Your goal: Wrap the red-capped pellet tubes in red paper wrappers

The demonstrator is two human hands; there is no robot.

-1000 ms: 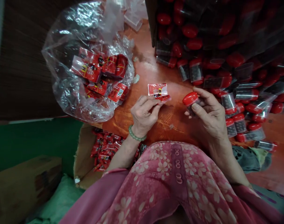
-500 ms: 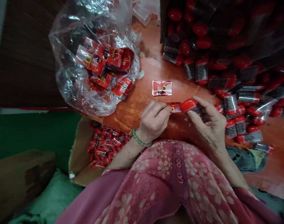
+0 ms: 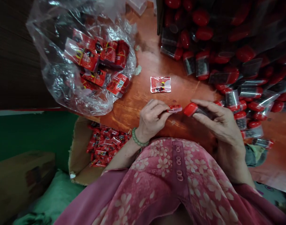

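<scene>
Over the tabletop [image 3: 143, 89], left hand [image 3: 153, 116] pinches a likely flimsy red label [image 3: 176, 108] by its end, right hand [image 3: 224, 125] a probably slick jar [image 3: 191, 109] by its sides.

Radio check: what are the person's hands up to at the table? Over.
Left hand pinching red wrapper. Right hand gripping red-capped container, cap toward wrapper, gap between. Nothing visible blocking; loose wrapper lies on table beyond.

Soft light leaves a pale sheen on the glossy orange-brown tabletop [image 3: 146, 64], and past its left edge lie a dark brown streaked panel [image 3: 13, 68], a flat deep-green surface [image 3: 37, 132] and a shadowed brown cardboard box [image 3: 13, 178].
</scene>
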